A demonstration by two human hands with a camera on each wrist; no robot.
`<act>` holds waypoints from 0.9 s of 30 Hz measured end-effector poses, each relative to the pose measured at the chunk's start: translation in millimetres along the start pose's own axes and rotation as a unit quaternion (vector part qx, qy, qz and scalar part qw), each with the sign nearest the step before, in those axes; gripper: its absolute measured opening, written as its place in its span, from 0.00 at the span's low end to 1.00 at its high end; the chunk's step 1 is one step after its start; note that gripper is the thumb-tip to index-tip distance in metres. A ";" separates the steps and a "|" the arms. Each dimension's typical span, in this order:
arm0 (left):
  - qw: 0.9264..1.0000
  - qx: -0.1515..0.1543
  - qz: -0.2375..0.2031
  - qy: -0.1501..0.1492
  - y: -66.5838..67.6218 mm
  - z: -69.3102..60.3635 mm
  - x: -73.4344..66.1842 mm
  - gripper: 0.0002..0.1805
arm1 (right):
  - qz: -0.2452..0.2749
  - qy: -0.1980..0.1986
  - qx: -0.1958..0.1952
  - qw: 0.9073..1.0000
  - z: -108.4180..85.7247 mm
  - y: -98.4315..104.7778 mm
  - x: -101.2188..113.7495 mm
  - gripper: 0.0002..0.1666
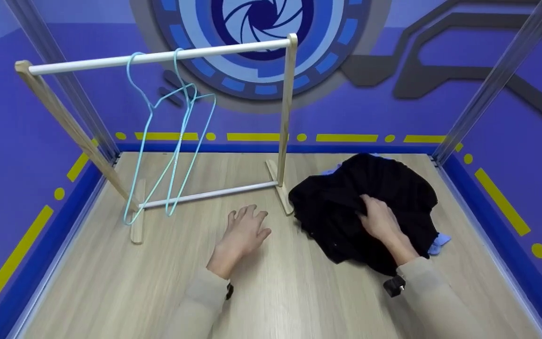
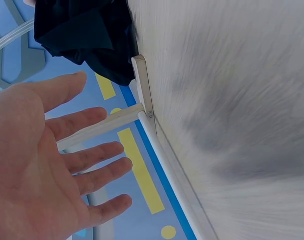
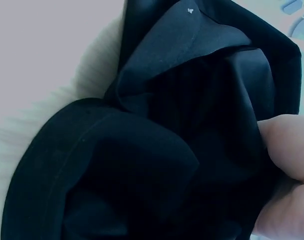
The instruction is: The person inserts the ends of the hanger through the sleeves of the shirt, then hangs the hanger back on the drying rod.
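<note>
Wood-grain tabletop [image 1: 290,296]; right hand [image 1: 383,220] gripping rumpled, soft-folded black cloth [image 1: 393,181]

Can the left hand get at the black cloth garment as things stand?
Probably yes: the left hand looks empty, and only pale wood-grain tabletop seems to lie between it and the near-left edge of the black cloth garment.

Your head camera looks forward and down, rack [image 1: 158,57] at ten o'clock, black cloth [image 1: 337,207] at four. Your left wrist view, rolled sideways, peers past your left hand [image 2: 47,167] at both; your right wrist view sits tight on the cloth.
</note>
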State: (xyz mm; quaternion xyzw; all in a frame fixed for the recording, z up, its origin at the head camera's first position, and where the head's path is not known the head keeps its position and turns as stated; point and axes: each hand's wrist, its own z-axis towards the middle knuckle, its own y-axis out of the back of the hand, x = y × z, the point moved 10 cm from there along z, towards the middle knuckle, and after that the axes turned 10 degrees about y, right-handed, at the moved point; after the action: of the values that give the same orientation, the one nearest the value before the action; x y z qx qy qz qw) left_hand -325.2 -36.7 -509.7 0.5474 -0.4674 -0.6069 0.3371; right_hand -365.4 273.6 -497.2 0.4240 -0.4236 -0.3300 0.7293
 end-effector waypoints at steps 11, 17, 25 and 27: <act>1.000 -0.003 -0.004 -0.006 -2.2 0.7 -0.3 0.25 | 0.030 0.008 -0.046 0.998 0.0 3.7 6.0 0.15; 1.000 -0.006 -0.010 -0.017 -1.0 -1.6 -4.3 0.25 | 0.057 0.016 -0.055 0.997 1.2 4.2 16.4 0.19; 0.999 -0.003 -0.020 -0.026 1.3 -2.4 -12.1 0.26 | 0.080 0.058 -0.082 0.992 3.5 10.5 44.2 0.20; 0.999 -0.003 -0.022 -0.028 2.4 -3.0 -14.7 0.28 | 0.087 0.072 -0.089 0.990 3.8 11.7 52.8 0.21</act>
State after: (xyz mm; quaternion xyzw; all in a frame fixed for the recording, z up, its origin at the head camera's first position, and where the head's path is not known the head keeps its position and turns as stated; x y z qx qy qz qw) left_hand -319.9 -24.7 -502.2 0.5392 -0.4630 -0.6307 0.3115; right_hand -345.0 232.9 -467.7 0.3417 -0.3744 -0.2700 0.8186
